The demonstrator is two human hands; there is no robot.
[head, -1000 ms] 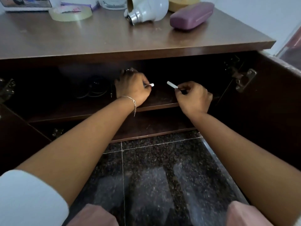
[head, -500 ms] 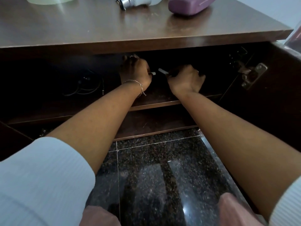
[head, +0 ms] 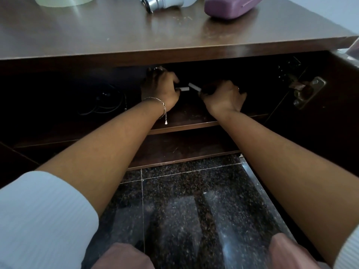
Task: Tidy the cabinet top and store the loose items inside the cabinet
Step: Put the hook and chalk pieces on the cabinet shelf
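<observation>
Over the shelf (head: 184,125) my left hand (head: 159,89)'s fingers clamp the left stick (head: 183,89), my right hand (head: 223,98)'s the right stick (head: 194,87); above it tape (head: 64,0), bulb (head: 165,2) and case (head: 231,6) lie unstored.

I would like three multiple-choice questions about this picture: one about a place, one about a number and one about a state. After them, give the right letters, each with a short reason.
1. Where does the purple glasses case lie?
A) on the cabinet top
B) inside a drawer
C) on a chair

2. How many small white sticks are being held?
A) one
B) two
C) four

3. What is the left hand doing?
A) lying flat and empty
B) gripping a white stick
C) holding a cup

Answers:
1 A: the case rests on the brown top, above the open front.
2 B: one stick pokes out of the left hand and another out of the right hand.
3 B: its fingers are curled, with the stick's end showing beside them.
</observation>
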